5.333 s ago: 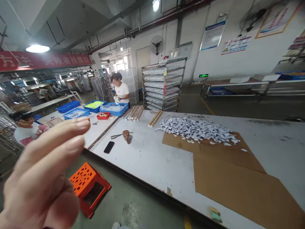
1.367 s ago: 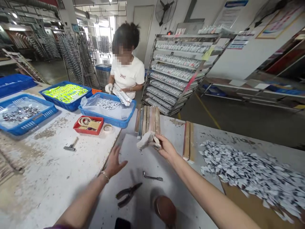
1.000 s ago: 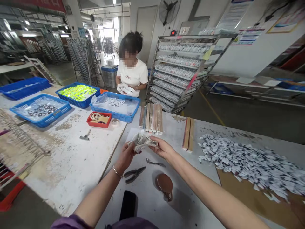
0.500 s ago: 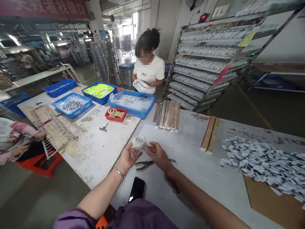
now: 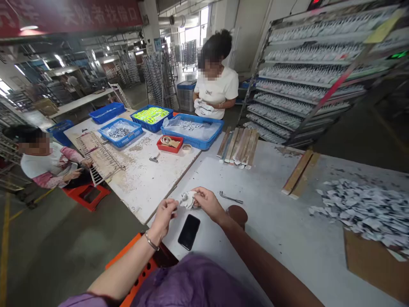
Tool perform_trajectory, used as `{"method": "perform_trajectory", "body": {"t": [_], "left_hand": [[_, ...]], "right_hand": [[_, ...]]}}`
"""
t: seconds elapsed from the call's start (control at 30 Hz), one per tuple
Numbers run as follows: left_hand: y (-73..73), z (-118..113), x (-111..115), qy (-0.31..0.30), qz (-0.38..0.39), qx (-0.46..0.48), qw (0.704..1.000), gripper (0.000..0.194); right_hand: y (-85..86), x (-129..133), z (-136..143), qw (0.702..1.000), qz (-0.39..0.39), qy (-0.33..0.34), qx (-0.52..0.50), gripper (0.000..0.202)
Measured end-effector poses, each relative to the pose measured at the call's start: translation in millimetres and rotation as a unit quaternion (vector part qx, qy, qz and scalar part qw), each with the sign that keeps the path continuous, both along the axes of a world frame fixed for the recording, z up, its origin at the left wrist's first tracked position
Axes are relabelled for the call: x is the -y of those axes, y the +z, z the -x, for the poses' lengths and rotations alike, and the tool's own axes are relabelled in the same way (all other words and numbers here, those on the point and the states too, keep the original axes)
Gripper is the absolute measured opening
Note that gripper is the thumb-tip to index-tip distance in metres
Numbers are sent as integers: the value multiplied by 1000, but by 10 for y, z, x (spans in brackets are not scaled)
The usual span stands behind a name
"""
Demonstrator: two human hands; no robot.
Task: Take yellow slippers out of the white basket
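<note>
A small crumpled white bundle point(image 5: 188, 199), perhaps cloth or paper, is in front of me just above the grey table. My right hand point(image 5: 208, 204) pinches its right side between thumb and fingers. At the bundle's left edge is my left hand point(image 5: 165, 215), its fingers curled and thumb against the fingertips; whether anything small is between them I cannot make out. Below the bundle a black phone point(image 5: 189, 232) lies flat on the table. An L-shaped socket wrench point(image 5: 231, 198) and a round brown container point(image 5: 238, 216) are beyond and beside my right forearm.
Wooden strips point(image 5: 239, 147) lie ahead, with two more point(image 5: 302, 172) to the right. A heap of white pieces point(image 5: 367, 211) covers the far right. Blue baskets point(image 5: 193, 138) and a red box point(image 5: 170, 149) stand left. One co-worker point(image 5: 217, 85) stands opposite; another point(image 5: 54, 164) sits left.
My left palm was turned up and open beside the bundle; its fingers are now curled. My right hand has taken hold of the bundle. The view has swung left, and the pliers no longer show.
</note>
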State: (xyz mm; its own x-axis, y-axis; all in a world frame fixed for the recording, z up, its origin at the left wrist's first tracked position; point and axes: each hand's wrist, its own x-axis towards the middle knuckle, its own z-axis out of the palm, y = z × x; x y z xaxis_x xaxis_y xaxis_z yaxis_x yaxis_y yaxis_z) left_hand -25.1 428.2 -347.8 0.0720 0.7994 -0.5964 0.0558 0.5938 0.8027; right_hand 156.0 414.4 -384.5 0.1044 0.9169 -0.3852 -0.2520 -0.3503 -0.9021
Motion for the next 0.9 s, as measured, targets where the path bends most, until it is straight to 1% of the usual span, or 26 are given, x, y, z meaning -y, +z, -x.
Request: {"method": "perform_trajectory", "body": {"t": [0.07, 0.1, 0.17, 0.2, 0.27, 0.3, 0.37, 0.43, 0.47, 0.53, 0.6, 0.63, 0.67, 0.7, 0.73, 0.77, 0.8, 0.83, 0.87, 0.9], "left_hand": [[58, 104, 95, -69, -115, -38, 990, 38], [81, 139, 148, -107, -145, -34, 983, 47], [110, 199, 261, -160, -154, 0, 975, 58], [114, 240, 317, -170, -141, 24, 975, 60], [108, 373, 419, -171, -90, 57, 980, 60], [104, 468, 462, -162, -62, 63, 983, 57], [108, 692, 533, -136, -4, 52, 989, 42], [135, 911, 599, -101, 37, 25, 994, 26], [156, 1001, 635, -86, 54, 15, 995, 20], [201, 1117, 725, -70, 74, -2, 995, 13], [238, 1148, 849, -62, 71, -7, 995, 12], [251, 1135, 924, -60, 66, -6, 996, 12], [258, 1108, 1007, -59, 58, -3, 997, 14], [261, 1070, 1096, -59, 49, 0, 997, 15], [259, 1023, 1188, -57, 39, 3, 998, 17], [251, 970, 1280, -55, 26, 5, 998, 18], [237, 912, 1371, -53, 12, 8, 998, 17], [218, 851, 1457, -50, -3, 7, 999, 17], [194, 789, 1537, -47, -19, 2, 999, 18], [168, 727, 1609, -45, -33, -8, 998, 19]], "right_hand": [[123, 102, 84, 999, 8, 42, 12, 59], [169, 153, 141, 998, 6, 60, 19, 59], [233, 260, 280, 995, -12, 96, 39, 58], [257, 316, 358, 993, -21, 108, 46, 58], [310, 440, 520, 990, -25, 128, 53, 57], [344, 508, 598, 989, -15, 136, 50, 54], [426, 654, 739, 988, 29, 148, 39, 40], [502, 798, 844, 984, 80, 155, 40, 25], [525, 863, 880, 982, 102, 156, 43, 21], [533, 969, 928, 977, 121, 167, 59, 18], [498, 1042, 961, 973, 107, 188, 78, 15], [474, 1071, 980, 972, 88, 196, 99, 15], [452, 1100, 1005, 971, 48, 193, 135, 16], [436, 1136, 1036, 967, -24, 180, 181, 19], [427, 1183, 1072, 952, -126, 159, 228, 21], [424, 1246, 1109, 922, -243, 138, 269, 19], [424, 1328, 1144, 878, -353, 123, 297, 15], [420, 1427, 1170, 833, -442, 119, 312, 11], [407, 1542, 1183, 801, -493, 129, 316, 10], [379, 1668, 1181, 783, -510, 142, 328, 13]]}}
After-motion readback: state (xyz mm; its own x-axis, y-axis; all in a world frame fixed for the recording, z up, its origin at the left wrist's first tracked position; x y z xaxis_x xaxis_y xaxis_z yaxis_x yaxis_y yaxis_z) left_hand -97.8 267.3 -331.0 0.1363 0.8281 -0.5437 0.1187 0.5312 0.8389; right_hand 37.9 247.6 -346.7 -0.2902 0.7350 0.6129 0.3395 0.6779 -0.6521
